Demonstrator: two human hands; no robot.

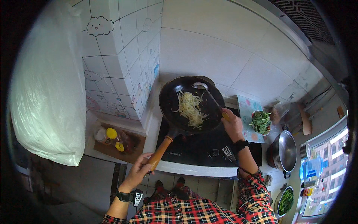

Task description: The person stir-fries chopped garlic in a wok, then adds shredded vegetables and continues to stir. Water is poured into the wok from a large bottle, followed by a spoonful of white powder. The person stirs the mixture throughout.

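Note:
A black wok (pixel 172 112) sits over the dark cooktop. Pale yellow shreds (pixel 191 106), like cut potato, lie heaped in its middle. My left hand (pixel 138 171) is closed around the lower end of the wok's wooden handle (pixel 161 150), which points toward me and to the left. In my right hand (pixel 234 127) is a metal ladle (pixel 212 99), gripped by its yellow end. The ladle's head rests inside the wok at the far side, just beyond the shreds.
A bowl of green leaves (pixel 261 122) stands right of the cooktop (pixel 201 149). Farther right are a steel pot (pixel 286 151) and a basin of greens (pixel 286 201). Yellow-capped bottles (pixel 112 133) stand in a box at left. A large white plastic bag (pixel 46 93) hangs far left.

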